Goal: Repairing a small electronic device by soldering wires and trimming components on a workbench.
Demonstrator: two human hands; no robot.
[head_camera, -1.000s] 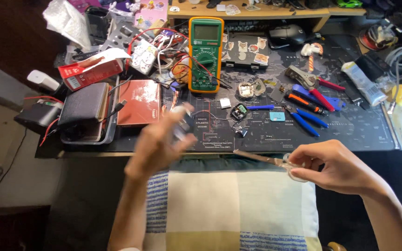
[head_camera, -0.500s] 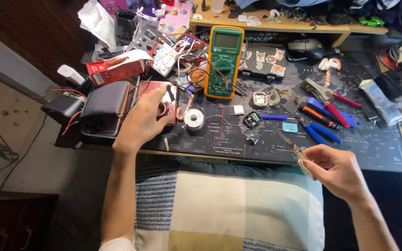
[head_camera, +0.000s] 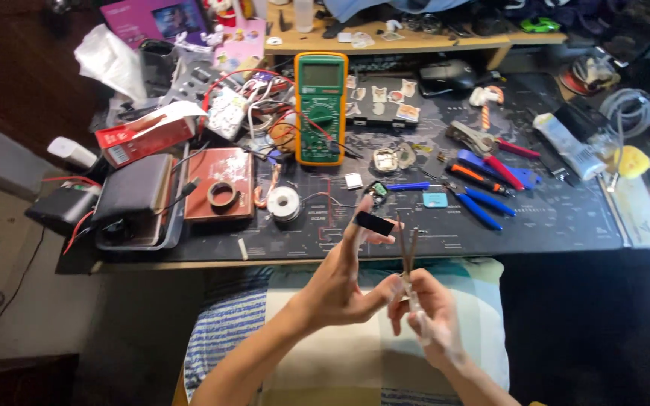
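My left hand pinches a small flat black component between the raised fingertips, thumb tucked below, so that hand is closed on the piece and holding it up over the near edge of the desk. My right hand is closed around the handle end of a pair of tweezers, whose two thin tips point up and stand slightly apart, just beside the black piece but not yet on it; nothing is caught between the tips.

Half a second ago my left hand was out on the mat by the reddish-brown box and the solder spool, while my right held the tweezers low and off to the side. Now both hands have come together in front of me, above the striped and pale cushion on my lap. I judge that the pick-up is done and the piece is being presented to the tweezers for fine handling.

Farther out, the dark desk mat carries the green multimeter with its red lead, a roll of tape on the reddish box, blue-handled pliers and red-handled cutters. A black case sits at the left edge.
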